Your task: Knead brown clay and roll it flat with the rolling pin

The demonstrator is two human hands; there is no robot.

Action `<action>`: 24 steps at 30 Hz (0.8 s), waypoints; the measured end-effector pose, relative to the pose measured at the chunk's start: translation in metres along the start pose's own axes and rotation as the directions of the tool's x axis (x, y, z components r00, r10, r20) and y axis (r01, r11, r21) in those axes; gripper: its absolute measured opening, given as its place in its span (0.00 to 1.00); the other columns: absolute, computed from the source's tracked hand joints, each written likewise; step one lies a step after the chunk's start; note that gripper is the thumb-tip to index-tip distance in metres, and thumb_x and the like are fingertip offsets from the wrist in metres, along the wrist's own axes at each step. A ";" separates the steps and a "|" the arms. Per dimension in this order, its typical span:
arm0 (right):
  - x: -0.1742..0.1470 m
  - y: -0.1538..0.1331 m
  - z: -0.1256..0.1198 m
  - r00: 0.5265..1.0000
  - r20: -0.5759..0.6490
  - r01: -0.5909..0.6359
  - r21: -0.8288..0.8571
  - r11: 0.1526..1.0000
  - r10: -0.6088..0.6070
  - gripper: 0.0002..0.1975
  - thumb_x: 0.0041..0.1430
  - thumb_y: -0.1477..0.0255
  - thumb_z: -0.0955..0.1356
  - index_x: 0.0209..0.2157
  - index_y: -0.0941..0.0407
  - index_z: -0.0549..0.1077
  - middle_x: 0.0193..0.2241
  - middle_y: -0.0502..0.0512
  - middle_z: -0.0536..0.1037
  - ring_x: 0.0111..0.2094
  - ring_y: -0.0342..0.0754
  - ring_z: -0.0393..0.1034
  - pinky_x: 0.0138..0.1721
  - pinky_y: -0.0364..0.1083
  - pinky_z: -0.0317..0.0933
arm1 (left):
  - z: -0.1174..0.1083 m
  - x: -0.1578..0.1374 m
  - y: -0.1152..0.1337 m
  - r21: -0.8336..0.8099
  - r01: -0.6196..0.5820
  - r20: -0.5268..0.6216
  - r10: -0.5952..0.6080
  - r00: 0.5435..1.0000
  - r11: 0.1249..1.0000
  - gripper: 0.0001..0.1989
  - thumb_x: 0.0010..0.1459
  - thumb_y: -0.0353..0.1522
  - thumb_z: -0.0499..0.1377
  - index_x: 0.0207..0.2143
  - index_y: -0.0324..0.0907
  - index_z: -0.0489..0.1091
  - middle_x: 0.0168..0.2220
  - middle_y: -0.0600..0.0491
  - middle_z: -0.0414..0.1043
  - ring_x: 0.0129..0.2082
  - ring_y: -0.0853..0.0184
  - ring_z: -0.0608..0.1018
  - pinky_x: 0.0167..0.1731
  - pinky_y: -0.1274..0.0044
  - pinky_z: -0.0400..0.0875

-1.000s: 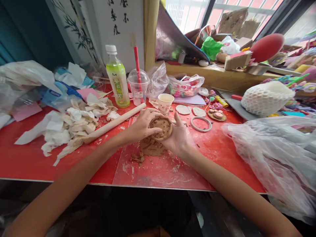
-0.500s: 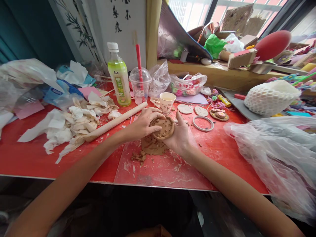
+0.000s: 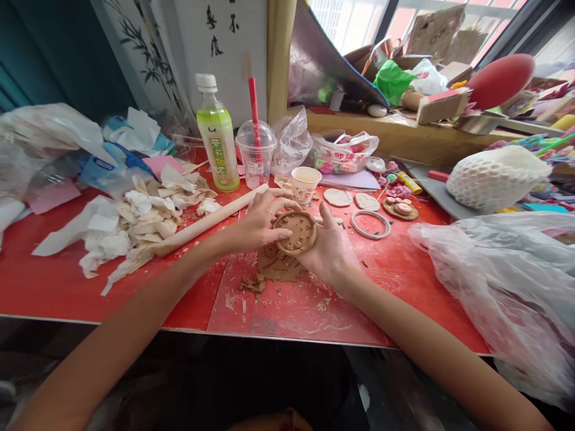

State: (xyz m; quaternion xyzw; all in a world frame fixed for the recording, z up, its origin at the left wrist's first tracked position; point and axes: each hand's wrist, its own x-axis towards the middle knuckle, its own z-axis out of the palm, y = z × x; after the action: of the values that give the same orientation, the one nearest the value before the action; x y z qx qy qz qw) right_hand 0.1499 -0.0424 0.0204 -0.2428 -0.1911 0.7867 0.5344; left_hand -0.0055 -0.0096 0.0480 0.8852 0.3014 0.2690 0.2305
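A round brown clay disc (image 3: 296, 232) with a raised rim and small lumps on its face is held up between my two hands. My right hand (image 3: 326, 248) supports it from beneath and the right side, thumb pointing up. On the left, my left hand (image 3: 265, 221) has its thumb on the disc's edge, with the other fingers curved over the upper rim. Below the disc lies a flat brown clay slab (image 3: 281, 268) with marks in it, partly hidden. Brown clay scraps (image 3: 254, 284) are beside the slab.
Behind my hands stand a paper cup (image 3: 305, 184), a plastic cup (image 3: 256, 152) with red straw, and a drink bottle (image 3: 218, 140). A rolling pin (image 3: 211, 219) and crumpled tissues (image 3: 130, 221) lie left. Right are pale clay discs (image 3: 338, 198), a ring (image 3: 371, 225) and a plastic bag (image 3: 498, 269).
My left fingers have lifted and spread a little from the disc's upper rim, leaving more of its face visible. The right hand keeps nearly the same hold.
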 end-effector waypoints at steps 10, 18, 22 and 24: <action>0.000 0.005 -0.001 1.000 -0.022 -0.013 0.021 1.000 0.013 0.22 0.54 0.52 0.60 0.31 0.57 0.73 0.30 0.58 0.77 0.42 0.54 0.69 0.43 0.55 0.61 | 0.008 0.000 0.000 0.047 -0.005 -0.085 0.009 0.996 0.999 0.15 0.56 0.33 0.57 0.47 0.46 0.64 0.53 0.49 0.56 0.58 0.58 0.58 0.59 0.59 0.51; -0.001 0.004 0.000 1.000 -0.021 -0.016 0.003 1.000 0.016 0.22 0.54 0.52 0.60 0.30 0.57 0.73 0.31 0.59 0.77 0.43 0.55 0.69 0.43 0.56 0.61 | 0.000 -0.002 0.002 0.011 -0.016 0.039 0.015 0.999 1.000 0.20 0.52 0.32 0.59 0.49 0.49 0.63 0.56 0.51 0.53 0.59 0.56 0.56 0.57 0.59 0.58; -0.001 0.005 0.001 1.000 -0.019 -0.024 0.006 1.000 0.024 0.22 0.54 0.53 0.60 0.30 0.57 0.73 0.30 0.58 0.77 0.43 0.55 0.69 0.44 0.56 0.61 | 0.006 -0.001 0.002 0.057 0.000 -0.032 0.002 0.999 0.998 0.18 0.53 0.31 0.59 0.47 0.47 0.64 0.55 0.50 0.54 0.58 0.58 0.57 0.59 0.60 0.53; -0.002 0.006 0.003 0.999 -0.023 -0.029 0.005 1.000 0.029 0.22 0.54 0.53 0.59 0.30 0.57 0.73 0.30 0.58 0.77 0.43 0.55 0.69 0.44 0.56 0.61 | 0.010 0.000 0.002 0.085 0.008 -0.080 -0.001 0.997 0.996 0.17 0.54 0.31 0.58 0.47 0.47 0.64 0.54 0.50 0.55 0.57 0.58 0.57 0.59 0.60 0.52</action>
State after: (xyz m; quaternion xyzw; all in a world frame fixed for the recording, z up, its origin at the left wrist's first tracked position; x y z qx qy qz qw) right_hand 0.1442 -0.0464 0.0193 -0.2536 -0.1794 0.7920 0.5256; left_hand 0.0012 -0.0138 0.0420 0.8822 0.3234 0.2905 0.1809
